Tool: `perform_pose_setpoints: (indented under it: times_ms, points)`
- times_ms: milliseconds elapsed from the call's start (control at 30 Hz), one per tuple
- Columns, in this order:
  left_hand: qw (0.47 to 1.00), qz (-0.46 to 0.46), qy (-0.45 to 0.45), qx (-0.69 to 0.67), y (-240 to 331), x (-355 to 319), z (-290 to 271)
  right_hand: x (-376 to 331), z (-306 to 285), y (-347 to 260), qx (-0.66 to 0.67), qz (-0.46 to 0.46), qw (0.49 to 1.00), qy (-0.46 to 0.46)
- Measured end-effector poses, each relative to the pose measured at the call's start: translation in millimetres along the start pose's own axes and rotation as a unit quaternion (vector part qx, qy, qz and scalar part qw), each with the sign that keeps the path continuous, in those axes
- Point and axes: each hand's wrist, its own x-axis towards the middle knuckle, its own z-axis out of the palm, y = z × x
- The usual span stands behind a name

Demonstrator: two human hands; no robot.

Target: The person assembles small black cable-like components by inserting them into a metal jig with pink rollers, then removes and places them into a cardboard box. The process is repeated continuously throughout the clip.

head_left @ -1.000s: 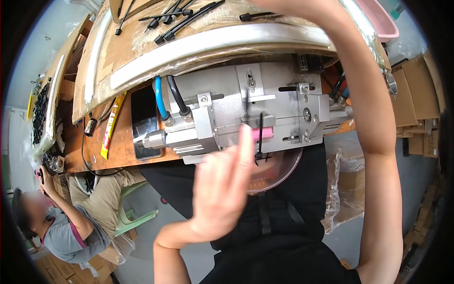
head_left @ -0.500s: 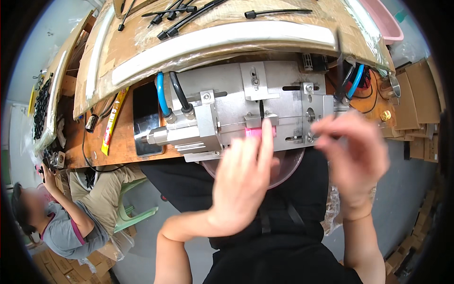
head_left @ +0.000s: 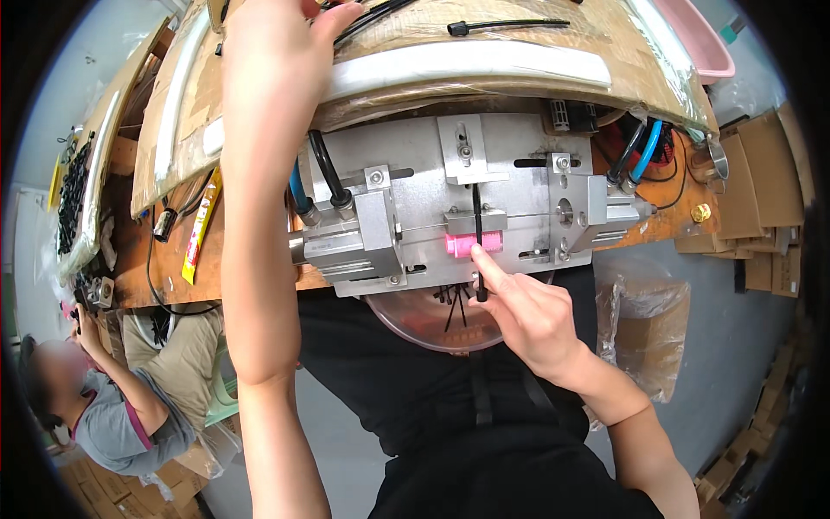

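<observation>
Your right hand [head_left: 538, 320], curled with index extended, touches a black rod [head_left: 477, 206] across a pink block [head_left: 493, 243] on a metal fixture [head_left: 424, 173]; your left hand [head_left: 278, 43] is over cardboard [head_left: 622, 52], its grip impossible to tell.

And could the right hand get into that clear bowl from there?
Probably yes: in this view the right hand overlaps the clear bowl, whose near side shows uncovered; only its far side disappears beneath the metal plate.
</observation>
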Motion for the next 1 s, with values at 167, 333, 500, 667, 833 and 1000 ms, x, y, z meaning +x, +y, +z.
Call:
perform_pose_setpoints:
  times_ms: [167, 333, 500, 667, 833, 1000]
  points:
    - [0.99, 0.115, 0.081, 0.021, 12.7, -97.3, -7.5, 42.9, -52.7, 3.5, -0.058, -0.083, 0.995, 0.009]
    - [0.985, 0.158, -0.066, 0.023, 28.2, -208.7, 15.0, 166.0, -89.4, 38.4, -0.338, -0.169, 0.922, 0.086]
    - [0.971, 0.162, -0.151, 0.094, 30.5, -222.1, 43.2, 227.9, -97.9, 31.3, -0.225, -0.108, 0.962, -0.11]
    - [0.965, 0.174, -0.178, 0.084, 31.2, -210.5, 40.8, 155.2, -121.5, 6.2, -0.001, -0.003, 0.993, 0.114]
    - [0.975, 0.156, -0.151, 0.046, 10.5, -183.1, 15.1, 57.8, -76.0, -6.3, 0.168, 0.04, 0.983, 0.062]
    - [0.98, 0.156, 0.049, 0.109, -34.6, -50.6, -14.6, -13.7, -14.8, -4.2, 0.016, -0.019, 0.994, 0.107]
